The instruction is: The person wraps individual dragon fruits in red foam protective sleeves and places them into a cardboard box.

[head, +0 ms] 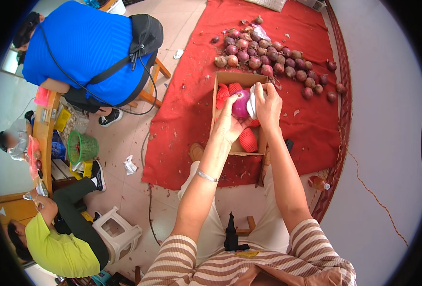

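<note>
My left hand [229, 125] holds a smooth, shiny purple onion [241, 104] over an open cardboard box [216, 81]. Pinched in my right hand [269, 103] is a white cloth or tissue [252, 103], which touches the onion's right side. Inside the box lie several items in red foam netting [248, 140]. Beyond the box, a pile of unwrapped red onions [254, 63] with dry skins rests on a red cloth [182, 136]. A crumpled, pale plastic piece [261, 33] lies among them.
At the left, a person in blue [86, 46] and a person in yellow-green [61, 246] sit by a wooden table [46, 136]; another person is farther off. A green basket [83, 146], a plastic stool [116, 228] and a cable [146, 200] are on the floor. An orange drink bottle [318, 183] lies at the right.
</note>
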A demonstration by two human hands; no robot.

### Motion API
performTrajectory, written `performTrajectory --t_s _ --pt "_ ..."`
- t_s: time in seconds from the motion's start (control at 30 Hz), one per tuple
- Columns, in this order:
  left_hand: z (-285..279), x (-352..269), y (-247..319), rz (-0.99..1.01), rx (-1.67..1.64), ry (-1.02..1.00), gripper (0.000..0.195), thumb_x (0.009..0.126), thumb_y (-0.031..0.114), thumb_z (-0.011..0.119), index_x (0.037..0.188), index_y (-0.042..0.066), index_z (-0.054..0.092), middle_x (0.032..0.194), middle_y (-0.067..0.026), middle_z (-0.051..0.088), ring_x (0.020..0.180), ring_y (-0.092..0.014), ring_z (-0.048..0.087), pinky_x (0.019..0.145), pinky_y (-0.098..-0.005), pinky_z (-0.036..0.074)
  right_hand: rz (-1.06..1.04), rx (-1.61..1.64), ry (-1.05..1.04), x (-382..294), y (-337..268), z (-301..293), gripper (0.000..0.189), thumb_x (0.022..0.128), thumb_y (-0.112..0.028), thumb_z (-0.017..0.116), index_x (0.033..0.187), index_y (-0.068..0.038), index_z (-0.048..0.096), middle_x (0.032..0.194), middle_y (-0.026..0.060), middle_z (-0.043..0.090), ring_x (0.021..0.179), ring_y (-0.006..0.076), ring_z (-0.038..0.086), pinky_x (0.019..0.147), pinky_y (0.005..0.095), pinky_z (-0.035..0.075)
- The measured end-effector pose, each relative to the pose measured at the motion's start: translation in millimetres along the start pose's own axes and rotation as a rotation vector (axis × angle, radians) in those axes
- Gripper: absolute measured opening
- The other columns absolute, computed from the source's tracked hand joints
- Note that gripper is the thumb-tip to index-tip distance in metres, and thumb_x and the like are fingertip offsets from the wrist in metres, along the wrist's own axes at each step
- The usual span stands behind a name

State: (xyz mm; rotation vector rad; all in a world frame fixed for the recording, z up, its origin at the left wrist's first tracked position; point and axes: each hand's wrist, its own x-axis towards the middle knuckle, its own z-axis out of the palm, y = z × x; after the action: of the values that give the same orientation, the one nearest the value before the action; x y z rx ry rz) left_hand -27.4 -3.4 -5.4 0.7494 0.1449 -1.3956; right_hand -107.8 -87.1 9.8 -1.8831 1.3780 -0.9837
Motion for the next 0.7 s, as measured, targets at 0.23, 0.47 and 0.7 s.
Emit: performTrajectory --t_s 0.23,0.47,0.7 --pt "4.1 -8.9 7.9 -0.037 -0.032 -0.130 0.053 0.084 0.044 0.060 0.123 0.011 0.049 0.116 -0.0082 0.056 0.104 -0.021 0.056 0.086 -0.0355 0.052 0.146 0.451 0.018 15.8 11.5 -11.9 0.029 0.089 -0.027 0.061 0.077 0.000 0.059 0.065 0.0092 0.062 0.059 0.0148 0.057 0.057 0.0299 0.046" --pt "0.5 -7.5 8.6 0.070 0.134 -0.100 0.049 0.078 0.033 0.069 0.118 0.011 0.051 0.113 -0.0063 0.058 0.101 -0.017 0.058 0.088 -0.0365 0.049 0.059 0.296 -0.075 5.4 -2.6 -9.8 0.027 0.084 -0.026 0.067 0.078 0.000 0.062 0.063 0.0100 0.060 0.059 0.0108 0.054 0.058 0.0287 0.046" --pt "10.6 -14.7 10.6 0.099 0.200 -0.227 0.055 0.078 0.031 0.070 0.121 0.007 0.046 0.113 -0.0060 0.055 0.101 -0.016 0.057 0.084 -0.0352 0.051 0.244 0.791 -0.018 21.0 13.3 -19.9 0.030 0.094 -0.024 0.057 0.071 -0.005 0.058 0.061 -0.0028 0.054 0.051 0.0024 0.042 0.046 0.0218 0.035"
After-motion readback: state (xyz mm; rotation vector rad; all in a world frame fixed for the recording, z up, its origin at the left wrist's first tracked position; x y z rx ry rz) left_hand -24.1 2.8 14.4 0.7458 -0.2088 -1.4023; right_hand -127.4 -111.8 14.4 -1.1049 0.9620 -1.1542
